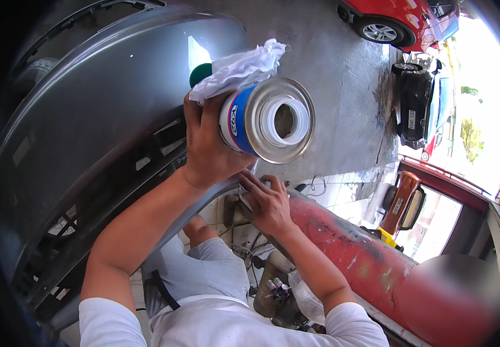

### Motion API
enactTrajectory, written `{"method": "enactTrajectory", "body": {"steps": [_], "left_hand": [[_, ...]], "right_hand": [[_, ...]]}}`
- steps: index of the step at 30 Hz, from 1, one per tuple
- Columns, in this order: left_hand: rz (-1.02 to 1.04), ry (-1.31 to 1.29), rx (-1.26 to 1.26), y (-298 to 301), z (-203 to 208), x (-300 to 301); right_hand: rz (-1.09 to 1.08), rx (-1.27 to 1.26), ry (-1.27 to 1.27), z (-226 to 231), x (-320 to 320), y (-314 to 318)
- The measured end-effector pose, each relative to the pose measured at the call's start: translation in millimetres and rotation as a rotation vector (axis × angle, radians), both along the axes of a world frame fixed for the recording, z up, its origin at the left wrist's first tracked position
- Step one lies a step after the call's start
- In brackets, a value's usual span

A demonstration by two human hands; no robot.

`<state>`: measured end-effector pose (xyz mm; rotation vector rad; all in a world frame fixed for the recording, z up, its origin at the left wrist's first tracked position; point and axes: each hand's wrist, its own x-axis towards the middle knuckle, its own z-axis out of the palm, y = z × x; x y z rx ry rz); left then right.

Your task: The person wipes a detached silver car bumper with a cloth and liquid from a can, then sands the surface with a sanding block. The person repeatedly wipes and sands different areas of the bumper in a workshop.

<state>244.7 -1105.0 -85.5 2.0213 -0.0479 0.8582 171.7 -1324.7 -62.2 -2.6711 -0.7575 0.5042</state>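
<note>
One can [254,124] in left grip [208,139], panel edge [141,134] near, floor [342,98] beyond

We see lettering on the can label [235,120], mid-frame — and characters on the black car's plate [412,120] and orange vehicle's plate [397,206], right.

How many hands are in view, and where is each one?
2. The left hand grips the uncapped tin near the picture's middle, some of it hidden behind the tin; the right hand is lower in the picture. No others show.
</note>
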Motion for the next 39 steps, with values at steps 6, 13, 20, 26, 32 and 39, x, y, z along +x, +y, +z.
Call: {"method": "enactTrajectory", "body": {"steps": [6,13,20,26,32,39], "left_hand": [[-0.008,-0.017,0.032,-3,-4,5],[-0.048,-0.028,0.035,-3,-1,1],[-0.054,0.089,0.104,-4,-5,-1],[-0.058,0.190,0.149,-1,-22,-14],[-0.061,0.154,0.162,-7,-15,-7],[-0.066,0.202,0.073,-7,-22,-10]], "right_hand": [[-0.007,-0.135,0.119,-4,-11,-33],[-0.098,-0.013,-0.074,12,20,-36],[-0.112,0.038,-0.059,-20,20,-25],[-0.159,0.103,-0.042,-31,5,-17],[-0.202,0.067,0.001,-53,27,-30],[-0.358,0.133,0.065,-55,21,-29]]}}
